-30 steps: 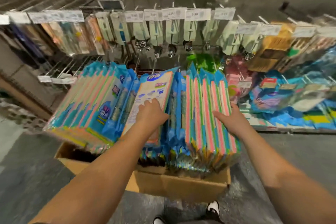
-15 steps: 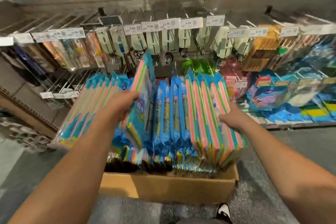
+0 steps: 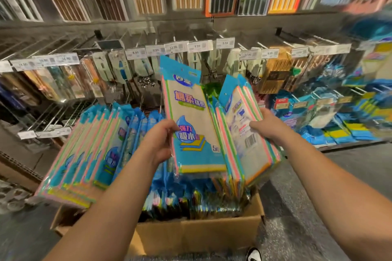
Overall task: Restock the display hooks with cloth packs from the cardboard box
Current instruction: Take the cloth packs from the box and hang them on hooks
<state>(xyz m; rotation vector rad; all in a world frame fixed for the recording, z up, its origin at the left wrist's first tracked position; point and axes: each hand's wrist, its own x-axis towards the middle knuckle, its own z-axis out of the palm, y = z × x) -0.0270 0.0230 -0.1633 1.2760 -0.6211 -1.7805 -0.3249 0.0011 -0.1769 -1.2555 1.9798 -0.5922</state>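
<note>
Left fingers [image 3: 169, 124] curled around the left edge of one cloth pack [image 3: 192, 116], thumb side wrapped onto the front, pack held upright and lifted clear above the rest; right fingers [image 3: 257, 126] spread flat and half-closed on the back face of a leaning bundle of packs [image 3: 248, 133], bracing it, barcode just under the fingertips. Left hand [image 3: 160, 142] and right hand [image 3: 270, 127] near each other, held pack between them. Below both sets of fingers sits the cardboard box [image 3: 197, 237], still crammed with upright packs; a fanned stack of packs [image 3: 84, 154] leans out well left of the left fingers. Beyond the fingertips, up and away, the display hooks [image 3: 48, 118] with price tags [image 3: 199, 45]; several bare wire hooks show far left of the left fingers, lower row. Judgement: step is carrying the single pack to a hook. To do it well, keep the grip low on the pack so the blue header and its small hang hole above the fingers stay free, line the hole with the hook tip, slide straight back, front face outward. Right hand should hold the bundle until the pack is clear, else it likely flops over. Which hook is meant I can't tell.
</note>
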